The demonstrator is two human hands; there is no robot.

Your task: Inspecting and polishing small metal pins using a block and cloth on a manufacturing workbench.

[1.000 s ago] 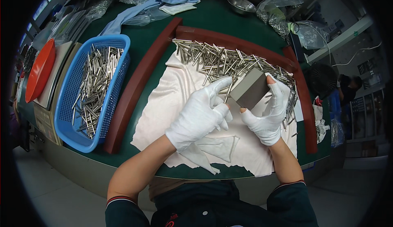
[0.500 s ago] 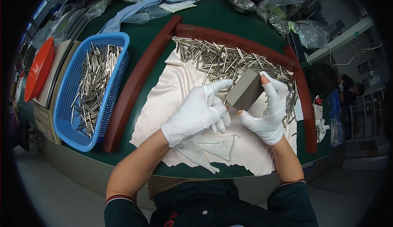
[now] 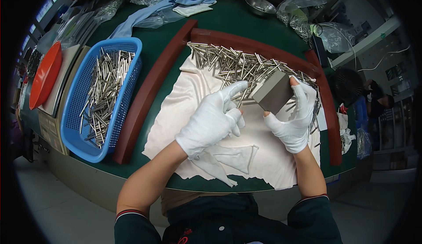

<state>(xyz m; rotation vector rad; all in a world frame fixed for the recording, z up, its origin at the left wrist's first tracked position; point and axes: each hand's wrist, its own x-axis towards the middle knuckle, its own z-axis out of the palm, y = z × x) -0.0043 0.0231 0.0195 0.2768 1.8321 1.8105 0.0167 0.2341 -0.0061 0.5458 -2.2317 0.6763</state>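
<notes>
Gloved hands on a grey block over the rod pile

Our right hand point(image 3: 293, 120), in a white glove, grips a grey rectangular block point(image 3: 273, 92) between thumb and fingers, tilted above the near edge of a pile of metal rods point(image 3: 237, 66). Our left hand point(image 3: 214, 121), gloved too, holds nothing; its fingers stretch toward the block's left side, the forefinger tip just beside it. Both hands hover over a cream cloth point(image 3: 198, 107) spread on the green table point(image 3: 246, 24), inside a dark red frame point(image 3: 149, 90). A blue basket point(image 3: 74, 112) of more rods stands well apart on our left
</notes>
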